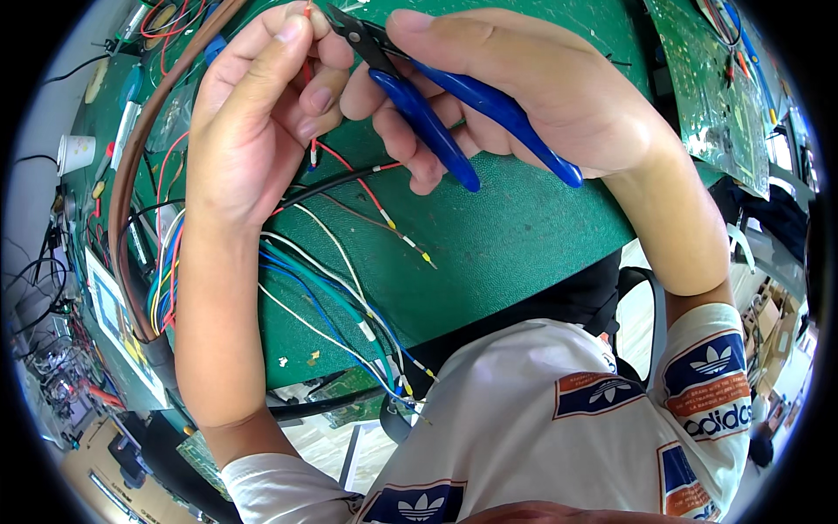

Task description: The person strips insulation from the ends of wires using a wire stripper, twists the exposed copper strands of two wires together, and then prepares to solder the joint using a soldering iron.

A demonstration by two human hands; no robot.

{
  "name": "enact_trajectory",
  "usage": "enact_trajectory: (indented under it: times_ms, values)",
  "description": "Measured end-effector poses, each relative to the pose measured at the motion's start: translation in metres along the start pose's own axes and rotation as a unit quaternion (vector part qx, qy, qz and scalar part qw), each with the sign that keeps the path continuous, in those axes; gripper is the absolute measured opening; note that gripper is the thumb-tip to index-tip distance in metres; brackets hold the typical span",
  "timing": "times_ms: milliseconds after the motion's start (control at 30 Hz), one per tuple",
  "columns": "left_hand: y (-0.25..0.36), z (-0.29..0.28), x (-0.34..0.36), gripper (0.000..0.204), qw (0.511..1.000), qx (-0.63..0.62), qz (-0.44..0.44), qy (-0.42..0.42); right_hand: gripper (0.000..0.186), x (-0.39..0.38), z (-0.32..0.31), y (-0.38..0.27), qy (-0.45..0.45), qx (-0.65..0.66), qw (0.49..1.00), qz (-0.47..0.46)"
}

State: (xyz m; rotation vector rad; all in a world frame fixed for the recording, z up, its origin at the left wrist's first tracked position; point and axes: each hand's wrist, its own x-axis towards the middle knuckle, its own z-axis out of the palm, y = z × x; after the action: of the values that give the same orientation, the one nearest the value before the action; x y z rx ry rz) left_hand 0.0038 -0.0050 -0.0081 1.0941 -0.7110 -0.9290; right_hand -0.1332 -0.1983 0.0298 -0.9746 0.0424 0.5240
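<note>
My left hand [240, 131] is closed at the top of the view, pinching a thin red wire [307, 72] between thumb and forefinger, with its tip just above them. My right hand [550, 92] is wrapped round a pair of wire cutters [422, 129] with blue handles and dark jaws. The handles stand spread apart, and the jaws are close to the wire's tip; I cannot tell whether they touch it. Below my hands, another red wire [362, 183] with yellow and white sleeves at its end lies on the green mat [497, 253].
A bundle of white, blue and green wires [353, 306] runs off the mat's front edge. Left of my forearm a thick brown cable [131, 175] curves past a white cup [77, 153]. Green circuit boards [711, 96] lie at the right.
</note>
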Motion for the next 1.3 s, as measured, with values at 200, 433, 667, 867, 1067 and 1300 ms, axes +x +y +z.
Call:
enact_trajectory:
  times_ms: [200, 433, 667, 867, 1067, 1300]
  values:
    - [0.002, 0.004, -0.001, 0.027, 0.999, 0.012, -0.006, 0.031, 0.047, -0.001, 0.0, 0.002, 0.006, -0.034, 0.999, -0.031]
    - [0.003, 0.003, -0.002, 0.028, 0.999, 0.032, -0.005, 0.024, 0.044, -0.002, 0.011, 0.014, 0.04, -0.104, 0.988, -0.104]
    - [0.006, 0.007, -0.005, 0.033, 0.995, 0.075, -0.014, 0.057, 0.045, -0.003, 0.024, 0.008, 0.083, -0.174, 0.975, -0.106]
    - [0.006, 0.006, -0.004, 0.035, 0.996, 0.077, -0.01, 0.048, 0.045, -0.002, 0.014, 0.002, 0.071, -0.09, 0.992, -0.052]
    - [0.006, 0.008, -0.004, 0.037, 0.994, 0.093, 0.0, 0.056, 0.044, 0.002, 0.005, 0.015, 0.065, -0.115, 0.988, -0.086]
    - [0.005, 0.008, -0.003, 0.036, 0.994, 0.099, 0.001, 0.052, 0.043, -0.002, 0.026, 0.007, 0.133, -0.099, 0.985, -0.057]
